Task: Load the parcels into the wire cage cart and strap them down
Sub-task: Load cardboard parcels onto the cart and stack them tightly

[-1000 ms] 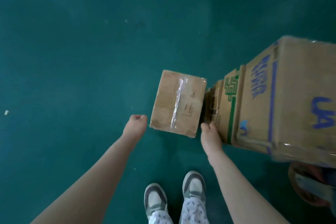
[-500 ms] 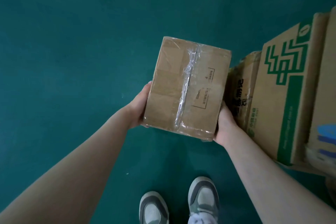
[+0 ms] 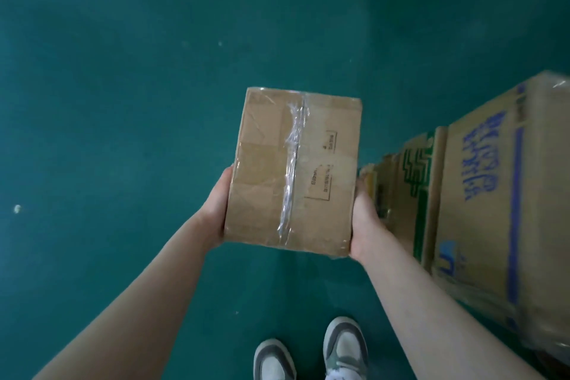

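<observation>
Parcel (image 3: 293, 170), brown cardboard, clear-taped seam, held between left hand (image 3: 216, 210) and right hand (image 3: 367, 222).

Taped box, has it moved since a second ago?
Yes. The taped box sat on the floor against the stacked cartons; now the left hand and right hand hold it up off the floor beside them.

A taped cardboard parcel (image 3: 293, 170) is held over the green floor (image 3: 123, 71), left hand (image 3: 216, 207) on its left side, right hand (image 3: 365, 222) on its right. Stacked printed cartons (image 3: 493, 194) stand just beside the right hand; grey-white sneakers (image 3: 345, 345) show below.
</observation>
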Motion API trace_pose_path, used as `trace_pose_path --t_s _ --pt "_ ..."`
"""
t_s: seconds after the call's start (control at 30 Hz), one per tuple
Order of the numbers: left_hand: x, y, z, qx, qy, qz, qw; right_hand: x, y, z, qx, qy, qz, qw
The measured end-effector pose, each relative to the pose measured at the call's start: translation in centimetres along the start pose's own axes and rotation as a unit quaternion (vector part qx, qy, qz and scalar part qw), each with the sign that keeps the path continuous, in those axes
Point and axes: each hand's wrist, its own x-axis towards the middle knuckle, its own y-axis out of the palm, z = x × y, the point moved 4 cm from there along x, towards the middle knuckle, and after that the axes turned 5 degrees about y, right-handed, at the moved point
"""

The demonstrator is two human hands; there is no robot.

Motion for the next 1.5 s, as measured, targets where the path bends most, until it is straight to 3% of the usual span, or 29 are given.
trace_pose_path --t_s 0.3,0.6,0.9,1.07,1.27,1.5 --pt "-14.1 -0.6 -11.5 0.003 0.053 -0.020 0.998 -15.8 3.9 5.0 -0.037 0.015 0.022 0.999" --pt "-28.4 2.7 -20.2 0.055 0.058 -0.027 0.996 -32.0 2.9 8.9 -0.033 -0.030 -0.002 0.999" --pt "-43.3 8.0 -27.5 0.071 0.128 -0.008 0.989 -48.9 0.6 9.3 0.010 -0.121 0.003 0.993" --pt "-49.9 12.3 -28.4 0.056 0.163 0.043 0.984 -55.4 -2.6 6.3 0.057 -0.158 0.004 0.986" --pt "-54.8 17.5 -26.8 0.148 0.162 0.087 0.972 -59.1 -8.2 2.9 0.139 -0.195 0.018 0.971" --pt "-60.0 24.5 -19.7 0.233 0.126 0.158 0.951 -63.4 -16.8 -6.3 0.218 -0.203 -0.054 0.953"
